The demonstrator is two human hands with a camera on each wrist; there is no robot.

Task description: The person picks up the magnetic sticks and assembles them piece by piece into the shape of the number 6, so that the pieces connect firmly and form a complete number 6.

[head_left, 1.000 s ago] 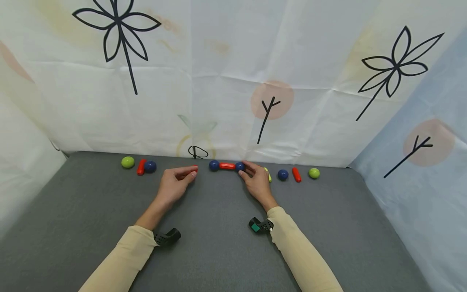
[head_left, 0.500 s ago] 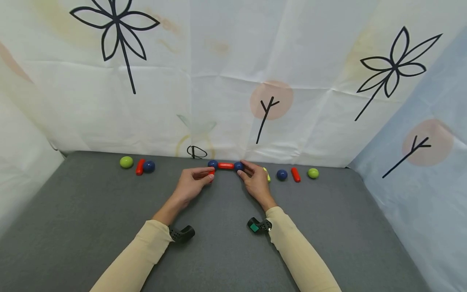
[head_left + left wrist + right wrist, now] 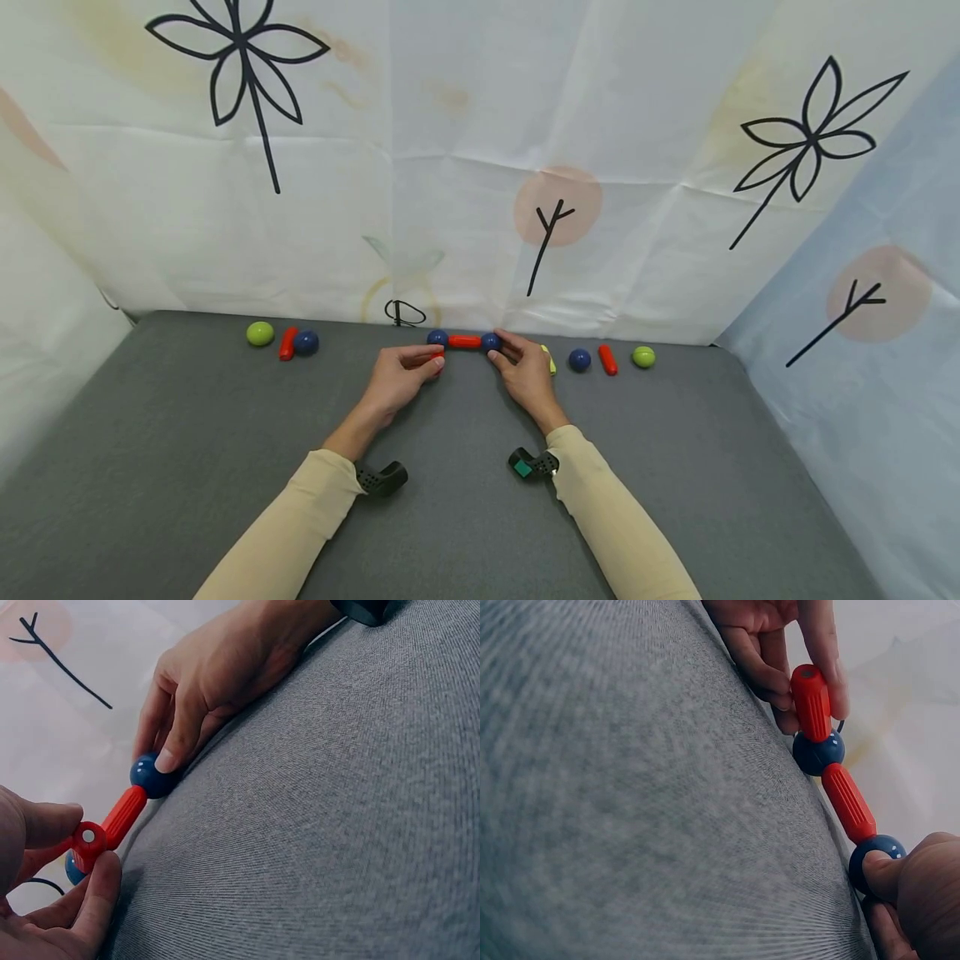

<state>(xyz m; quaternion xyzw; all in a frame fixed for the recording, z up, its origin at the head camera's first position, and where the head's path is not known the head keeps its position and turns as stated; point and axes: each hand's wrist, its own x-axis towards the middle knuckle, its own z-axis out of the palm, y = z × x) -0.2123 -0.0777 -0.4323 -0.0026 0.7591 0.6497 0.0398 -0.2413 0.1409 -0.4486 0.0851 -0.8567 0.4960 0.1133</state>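
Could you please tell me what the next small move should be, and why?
Perhaps the left hand should release the ribbed red rod it pinches: the rod's end appears to meet one glossy blue ball, and the right hand holds a second glossy blue ball at the far end of a matching red rod between the two.

The 4 fluted cylindrical rods (image 3: 465, 342) are bright red, 1 with a pale round dot (image 3: 88, 836) on its end. The 4 glossy round balls (image 3: 580, 360) are navy blue; the smooth left ball (image 3: 259, 333) and the smooth right ball (image 3: 643, 357) are lime green. Fine lines rib the grey cloth surface (image 3: 450, 517). The far creased cloth backdrop (image 3: 465, 217) is white with black outlined flowers (image 3: 240, 40) and peach discs (image 3: 585, 187), turning pale blue on the right. The long sleeves (image 3: 622, 517) are plain beige, the wrist straps (image 3: 384, 479) black.
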